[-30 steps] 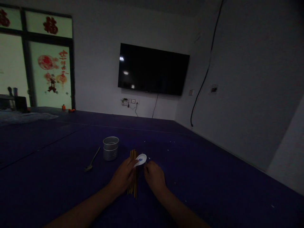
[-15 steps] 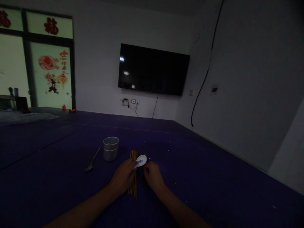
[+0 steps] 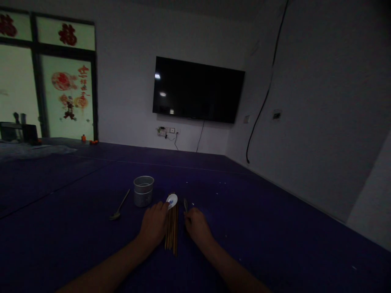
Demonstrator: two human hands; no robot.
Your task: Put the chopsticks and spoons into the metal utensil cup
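My left hand [image 3: 154, 223] is closed around the handle of a white soup spoon [image 3: 172, 200] with a blue pattern in its bowl. The spoon is over the upper part of a bundle of several wooden chopsticks [image 3: 172, 236], which lie side by side on the purple surface. Right of the chopsticks, my right hand [image 3: 196, 223] is curled shut on a metal spoon [image 3: 185, 204]; only its narrow grey end shows past the fingers. Left of my left hand, a silver metal cup [image 3: 143, 191] stands upright. Another metal spoon [image 3: 120, 207] lies beside the cup.
The purple surface [image 3: 91, 244] reaches back to the wall and bears small white scraps. A black cable [image 3: 262, 106] hangs on the right wall, and a television [image 3: 198, 89] is mounted ahead. Clear plastic sheeting [image 3: 33, 149] and small orange objects [image 3: 93, 142] sit far left.
My left hand has moved left with the white soup spoon, now over the chopsticks' upper ends. More of the metal spoon shows beyond my right hand, which has barely moved.
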